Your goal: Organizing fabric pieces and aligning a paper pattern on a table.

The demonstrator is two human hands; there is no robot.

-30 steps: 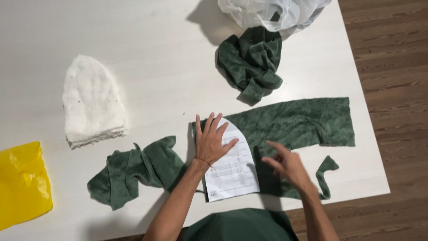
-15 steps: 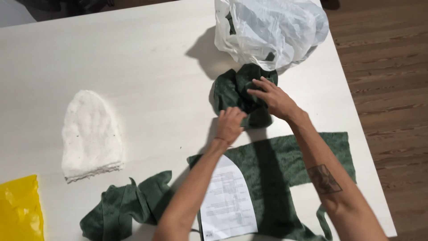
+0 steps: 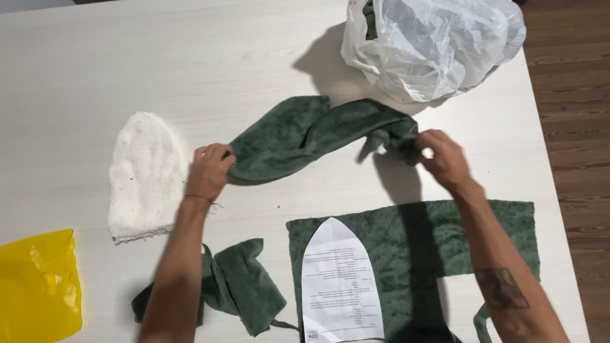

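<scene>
A twisted strip of dark green terry cloth [image 3: 311,136] stretches across the middle of the white table [image 3: 127,63]. My left hand [image 3: 210,170] grips its left end and my right hand [image 3: 441,157] pinches its right end. Nearer to me lies a flat, larger green cloth piece [image 3: 445,248] with a white paper pattern [image 3: 340,286], pointed at the top, resting on its left part. My forearms pass over the near side of the table.
A white fluffy dome-shaped piece [image 3: 146,174] lies left of my left hand. A crumpled green scrap [image 3: 238,289] sits near the front edge. A yellow plastic bag [image 3: 35,286] is at the lower left, a white plastic bag [image 3: 432,44] at the back right. Wooden floor [image 3: 578,127] runs along the right.
Both hands left the paper pattern, reached to the crumpled green cloth by the white bag, took hold of it and pulled it out into a long strip towards the left.
</scene>
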